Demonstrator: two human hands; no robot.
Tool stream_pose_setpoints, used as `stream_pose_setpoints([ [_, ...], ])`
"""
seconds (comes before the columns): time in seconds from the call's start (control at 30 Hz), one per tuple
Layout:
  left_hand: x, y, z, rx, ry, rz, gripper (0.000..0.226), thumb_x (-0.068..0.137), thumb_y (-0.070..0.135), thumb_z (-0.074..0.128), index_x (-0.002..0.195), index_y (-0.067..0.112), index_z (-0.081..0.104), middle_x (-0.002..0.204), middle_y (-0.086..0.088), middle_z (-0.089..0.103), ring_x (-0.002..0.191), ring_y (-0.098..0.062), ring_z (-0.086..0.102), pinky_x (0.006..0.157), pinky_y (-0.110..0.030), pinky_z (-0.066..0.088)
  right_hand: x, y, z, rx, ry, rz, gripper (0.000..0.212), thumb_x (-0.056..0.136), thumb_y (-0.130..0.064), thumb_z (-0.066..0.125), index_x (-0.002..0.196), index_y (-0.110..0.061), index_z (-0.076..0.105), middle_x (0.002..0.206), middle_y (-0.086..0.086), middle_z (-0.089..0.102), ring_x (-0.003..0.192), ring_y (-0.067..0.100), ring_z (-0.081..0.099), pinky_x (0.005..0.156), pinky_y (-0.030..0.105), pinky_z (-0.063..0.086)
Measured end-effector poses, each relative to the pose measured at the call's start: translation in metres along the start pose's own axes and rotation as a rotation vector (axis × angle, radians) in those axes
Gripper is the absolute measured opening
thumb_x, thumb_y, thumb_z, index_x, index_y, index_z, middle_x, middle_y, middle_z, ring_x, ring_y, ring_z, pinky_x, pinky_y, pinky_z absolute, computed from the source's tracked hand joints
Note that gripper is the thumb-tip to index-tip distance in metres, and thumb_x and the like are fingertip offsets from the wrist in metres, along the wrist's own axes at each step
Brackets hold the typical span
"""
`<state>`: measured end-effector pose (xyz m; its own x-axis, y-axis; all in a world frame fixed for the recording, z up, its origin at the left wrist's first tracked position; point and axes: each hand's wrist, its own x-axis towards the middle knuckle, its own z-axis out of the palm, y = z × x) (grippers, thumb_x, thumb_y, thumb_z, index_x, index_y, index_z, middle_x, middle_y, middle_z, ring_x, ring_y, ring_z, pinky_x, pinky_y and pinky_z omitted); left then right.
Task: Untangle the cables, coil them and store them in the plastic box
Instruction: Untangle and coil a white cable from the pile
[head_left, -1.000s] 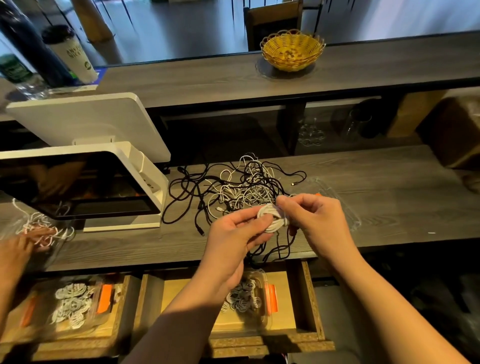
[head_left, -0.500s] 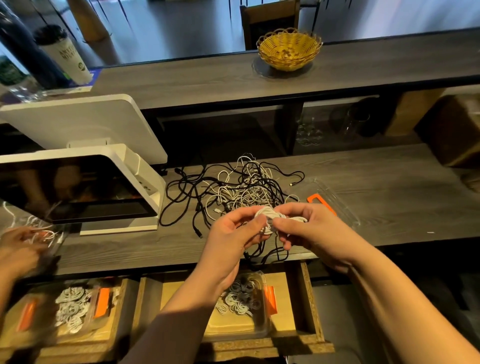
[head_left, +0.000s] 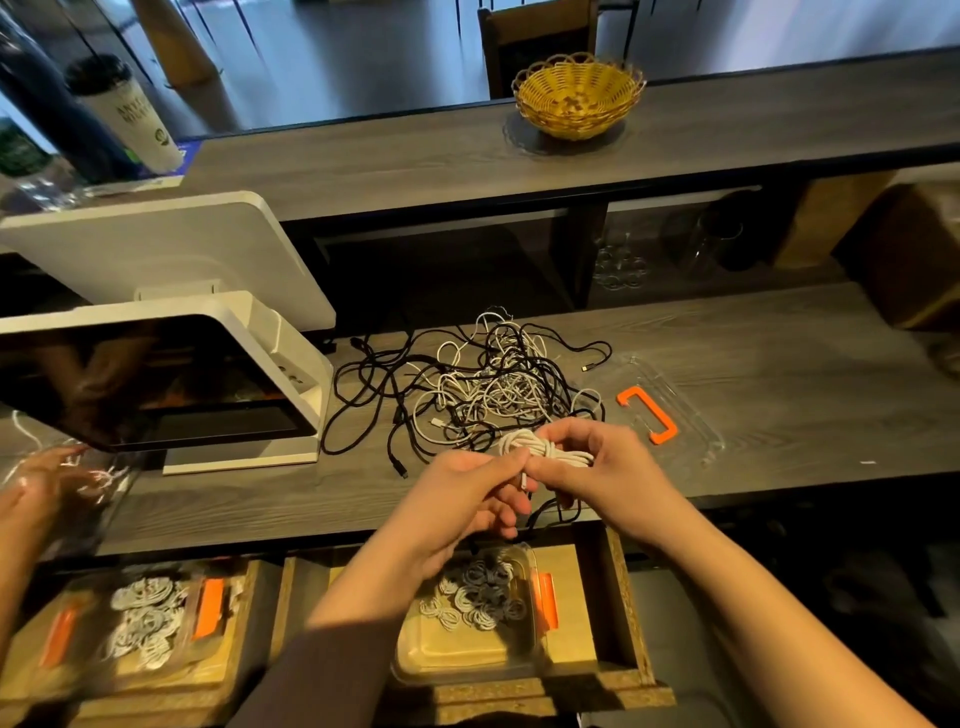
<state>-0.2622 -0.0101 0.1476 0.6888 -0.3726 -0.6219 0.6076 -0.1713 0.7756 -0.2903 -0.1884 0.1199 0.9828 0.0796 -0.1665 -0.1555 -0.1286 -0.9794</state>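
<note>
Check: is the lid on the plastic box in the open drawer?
No. The plastic box is open-topped, and the clear lid lies on the counter.

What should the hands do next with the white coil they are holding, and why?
Probably tuck the loose plug end into the white coil, then lower it into the plastic box in the open drawer below. Both the left hand and right hand grip the bundle, which looks fully wound, and the box already holds similar coils.

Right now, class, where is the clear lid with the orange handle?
In the head view the clear lid lies flat on the lower counter, right of the tangled cables and just beyond the right hand.
</note>
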Motion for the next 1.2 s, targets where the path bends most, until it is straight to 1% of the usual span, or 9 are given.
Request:
stream_pose_setpoints([
  [0.2,-0.002,-0.003,0.007,0.030,0.098,0.114,0.020,0.095,0.020,0.064,0.083,0.006,0.070,0.063,0.001,0.062,0.055,-0.007,0.053,0.055,-0.021,0.048,0.000,-0.005,-0.001,-0.033,0.006,-0.033,0.026,0.080,-0.023,0.078,0.104,-0.014,0.072,0.087,0.006,0.071,0.065,0.007,0.059,0.057,0.021,0.048],
  [0.3,0.000,-0.002,0.004,0.146,0.105,0.151,0.023,0.099,0.019,0.056,0.079,0.011,0.064,0.061,0.005,0.058,0.055,-0.007,0.051,0.057,-0.021,0.047,0.000,-0.003,0.007,-0.044,0.075,-0.051,0.027,0.079,-0.021,0.081,0.104,-0.019,0.069,0.088,0.004,0.072,0.071,0.009,0.064,0.061,0.024,0.050],
  [0.47,-0.001,-0.004,-0.008,0.261,0.099,0.190,0.030,0.103,0.018,0.048,0.077,0.012,0.062,0.061,0.006,0.057,0.058,-0.009,0.052,0.059,-0.023,0.048,-0.002,-0.001,0.020,0.023,0.095,-0.059,0.021,0.084,-0.010,0.077,0.099,-0.013,0.063,0.075,-0.003,0.067,0.063,0.007,0.062,0.057,0.019,0.048],
  [0.57,-0.008,-0.009,-0.015,0.115,0.083,0.149,0.033,0.103,0.013,0.045,0.072,0.011,0.056,0.066,-0.002,0.059,0.059,-0.011,0.052,0.060,-0.024,0.048,0.000,-0.001,0.022,0.036,0.031,-0.020,0.014,0.086,-0.011,0.074,0.098,-0.010,0.067,0.077,-0.004,0.065,0.061,0.003,0.058,0.056,0.016,0.046],
  [0.7,-0.017,-0.013,-0.023,-0.273,-0.003,0.073,0.030,0.101,0.010,0.044,0.070,0.011,0.046,0.080,-0.016,0.067,0.068,-0.018,0.060,0.073,-0.034,0.053,0.004,-0.009,0.021,0.065,-0.072,0.059,0.010,0.090,-0.013,0.069,0.100,-0.009,0.070,0.081,0.005,0.067,0.064,0.014,0.058,0.059,0.026,0.047],
  [0.87,-0.036,-0.011,-0.023,-0.307,-0.115,0.101,0.023,0.099,0.009,0.041,0.077,0.007,0.047,0.092,-0.026,0.070,0.077,-0.025,0.065,0.077,-0.036,0.057,0.000,-0.031,0.006,0.054,-0.268,0.105,0.023,0.090,-0.026,0.065,0.103,-0.008,0.071,0.081,0.000,0.065,0.065,0.009,0.056,0.059,0.018,0.046],
  [0.93,-0.045,-0.011,-0.024,-0.351,-0.174,0.072,0.009,0.091,0.013,0.045,0.087,0.005,0.048,0.093,-0.029,0.070,0.078,-0.027,0.068,0.074,-0.036,0.059,-0.005,-0.037,0.001,0.149,-0.369,0.171,0.030,0.091,-0.030,0.064,0.109,-0.006,0.070,0.084,0.008,0.061,0.064,0.010,0.052,0.060,0.019,0.045],
  [1.07,-0.062,-0.012,-0.028,-0.510,-0.217,0.000,0.015,0.087,0.018,0.042,0.092,0.005,0.046,0.083,-0.028,0.070,0.067,-0.026,0.068,0.065,-0.036,0.059,-0.017,-0.036,0.011,0.482,-0.494,0.301,0.035,0.088,-0.031,0.071,0.115,-0.009,0.070,0.075,0.004,0.056,0.060,0.007,0.047,0.057,0.017,0.043],
  [1.2,-0.075,-0.017,-0.023,-0.587,-0.198,0.043,0.017,0.083,0.021,0.039,0.067,0.016,0.036,0.076,-0.023,0.068,0.061,-0.023,0.064,0.060,-0.033,0.057,-0.024,-0.030,0.022,0.797,-0.512,0.438,0.038,0.089,-0.020,0.070,0.124,-0.004,0.066,0.079,0.006,0.060,0.061,0.005,0.056,0.058,0.015,0.057],
])
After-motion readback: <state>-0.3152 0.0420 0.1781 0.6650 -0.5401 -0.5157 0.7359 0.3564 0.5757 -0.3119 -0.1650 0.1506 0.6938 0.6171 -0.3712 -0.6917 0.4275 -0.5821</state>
